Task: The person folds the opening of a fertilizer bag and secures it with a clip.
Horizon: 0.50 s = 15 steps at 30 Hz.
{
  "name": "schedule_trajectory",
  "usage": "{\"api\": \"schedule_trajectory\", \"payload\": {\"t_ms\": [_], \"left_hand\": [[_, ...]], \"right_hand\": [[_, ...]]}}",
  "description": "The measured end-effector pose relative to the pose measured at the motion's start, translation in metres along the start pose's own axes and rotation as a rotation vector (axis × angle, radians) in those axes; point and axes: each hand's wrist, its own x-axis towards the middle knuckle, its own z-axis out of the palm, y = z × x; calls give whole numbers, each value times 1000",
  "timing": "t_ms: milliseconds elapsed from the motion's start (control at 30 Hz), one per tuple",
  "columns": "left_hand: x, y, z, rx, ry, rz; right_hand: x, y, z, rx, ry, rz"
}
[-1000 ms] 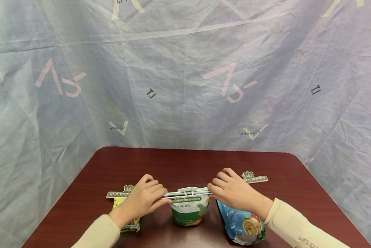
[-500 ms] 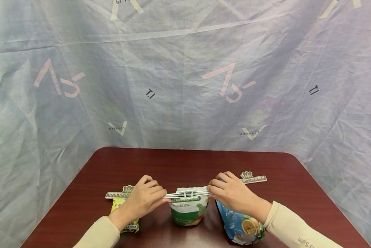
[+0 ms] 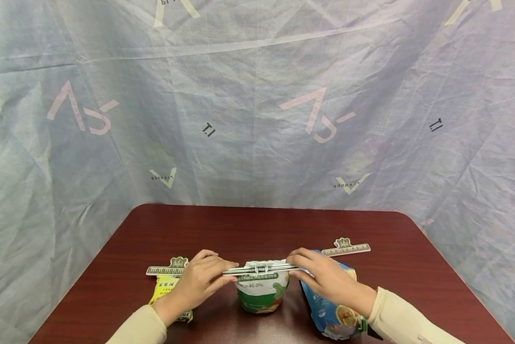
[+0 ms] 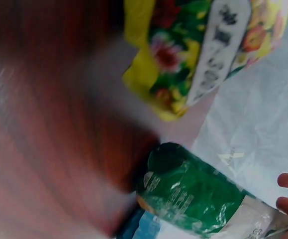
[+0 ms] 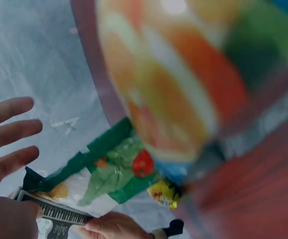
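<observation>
A green-and-white food bag (image 3: 261, 301) stands in the middle of the table with a long piano-key clip (image 3: 261, 269) across its top. At the clip's left end is my left hand (image 3: 201, 274), fingers above and thumb below, with the clip's end showing between them. My right hand (image 3: 326, 274) is at the other end in a like pose. The right wrist view shows the right hand's fingers (image 5: 14, 134) straight and spread, off the clip, while its thumb touches the clip. Two extended left fingers appear at the edge of the left wrist view.
Left of the middle bag lies a yellow bag (image 3: 167, 286) with another piano-key clip (image 3: 160, 271) at its top. A blue bag (image 3: 322, 306) with fruit pictures sits right, a third clip (image 3: 347, 248) at its top. Grey cloth (image 3: 257, 119) hangs behind the table (image 3: 248, 229).
The clip's jaws have come together on the middle bag's top. Both hands have loosened and flattened, and more of the clip's ends shows. The right hand has dropped slightly.
</observation>
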Motion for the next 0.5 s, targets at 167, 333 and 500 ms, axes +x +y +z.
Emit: {"api": "schedule_trajectory", "payload": {"t_ms": [167, 333, 500], "left_hand": [[-5, 4, 1, -88, -24, -139], [-9, 10, -1, -217, -100, -372], [-11, 13, -2, -431, -212, -577]], "right_hand": [[-3, -5, 1, 203, -55, 161], [-2, -8, 1, 342, -91, 271], [-1, -11, 0, 529, -143, 391]]}}
